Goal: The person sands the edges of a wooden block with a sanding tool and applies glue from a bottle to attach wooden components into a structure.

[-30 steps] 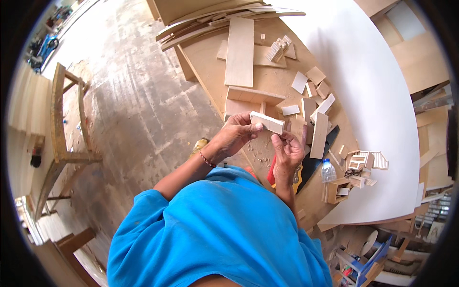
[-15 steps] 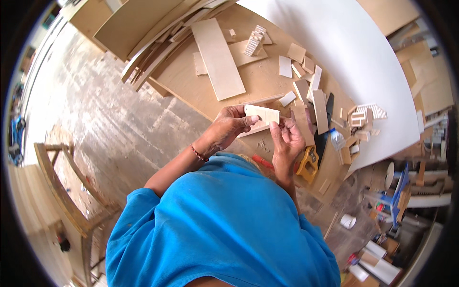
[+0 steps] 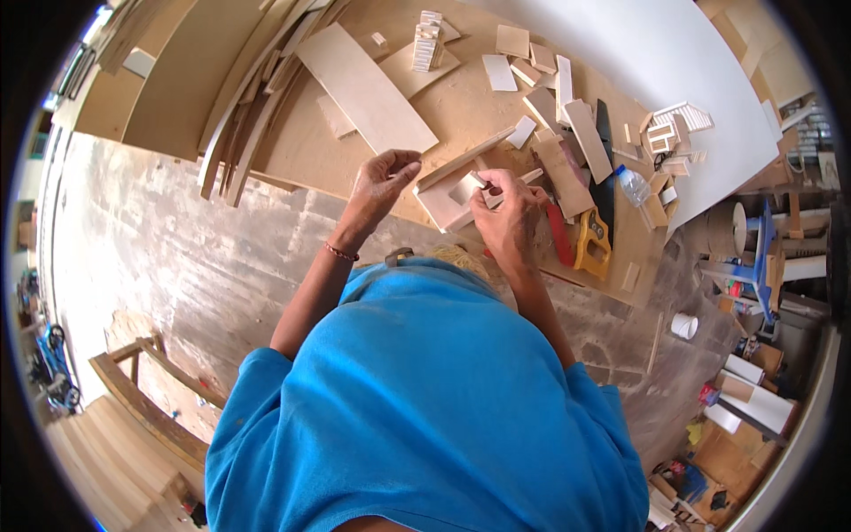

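Observation:
My left hand [image 3: 381, 186] hovers by the workbench's front edge, fingers loosely curled and slightly apart, with nothing seen in them. My right hand [image 3: 510, 208] is closed in a pinch at a small pale wood piece [image 3: 463, 189], its fingers covering part of it. Under the right fingertips lies a shallow wooden frame [image 3: 434, 202] with a raised strip [image 3: 465, 160] along its far side. Close to the right wrist are a red-handled tool [image 3: 558, 235] and a handsaw with a yellow handle [image 3: 596, 244].
On the workbench [image 3: 301, 146] lie a long flat board [image 3: 368, 89], several wood offcuts [image 3: 589, 137] and a small slatted wooden model [image 3: 427, 40]. A plastic bottle [image 3: 633, 186] lies at right, near small stair-like pieces [image 3: 683, 115]. Curved sheets [image 3: 239, 106] lean at far left.
The small wood piece was held up between both hands. My left hand has let go and moved left, while my right hand has come in over the wooden frame. The view has shifted.

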A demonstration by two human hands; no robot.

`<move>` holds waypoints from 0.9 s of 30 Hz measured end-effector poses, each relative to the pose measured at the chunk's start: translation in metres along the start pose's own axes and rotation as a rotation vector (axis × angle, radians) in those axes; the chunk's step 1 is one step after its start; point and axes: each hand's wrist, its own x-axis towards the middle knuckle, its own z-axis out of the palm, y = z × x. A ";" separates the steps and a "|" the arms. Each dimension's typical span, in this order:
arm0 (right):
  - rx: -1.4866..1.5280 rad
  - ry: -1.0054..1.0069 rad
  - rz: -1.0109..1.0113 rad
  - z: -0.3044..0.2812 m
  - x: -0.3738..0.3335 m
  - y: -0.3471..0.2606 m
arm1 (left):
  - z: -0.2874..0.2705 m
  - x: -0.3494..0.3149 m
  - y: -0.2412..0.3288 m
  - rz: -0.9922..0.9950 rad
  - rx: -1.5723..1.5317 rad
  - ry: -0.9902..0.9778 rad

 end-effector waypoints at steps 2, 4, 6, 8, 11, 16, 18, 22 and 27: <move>-0.054 -0.030 0.065 0.008 0.000 0.002 | 0.003 -0.001 -0.005 -0.041 0.015 -0.071; -0.108 -0.084 0.124 0.017 0.004 0.003 | 0.002 0.005 -0.007 -0.029 0.025 -0.075; -0.157 -0.116 0.150 0.018 0.006 -0.004 | 0.001 0.009 -0.009 0.009 0.041 -0.080; -0.276 -0.279 0.258 0.020 0.010 -0.009 | 0.001 0.011 -0.008 -0.012 0.044 -0.108; -0.269 -0.312 0.271 0.027 0.010 -0.004 | -0.002 0.015 -0.007 -0.104 0.118 -0.202; -0.289 -0.297 0.263 0.035 0.010 -0.009 | -0.013 0.018 -0.027 -0.146 0.069 -0.241; -0.299 -0.270 0.255 0.036 0.009 -0.009 | -0.012 0.019 -0.033 -0.157 0.071 -0.248; -0.293 -0.243 0.231 0.038 0.009 -0.009 | -0.010 0.021 -0.038 -0.185 0.071 -0.308; -0.321 -0.239 0.207 0.043 0.010 -0.010 | -0.002 0.020 -0.036 -0.118 0.031 -0.295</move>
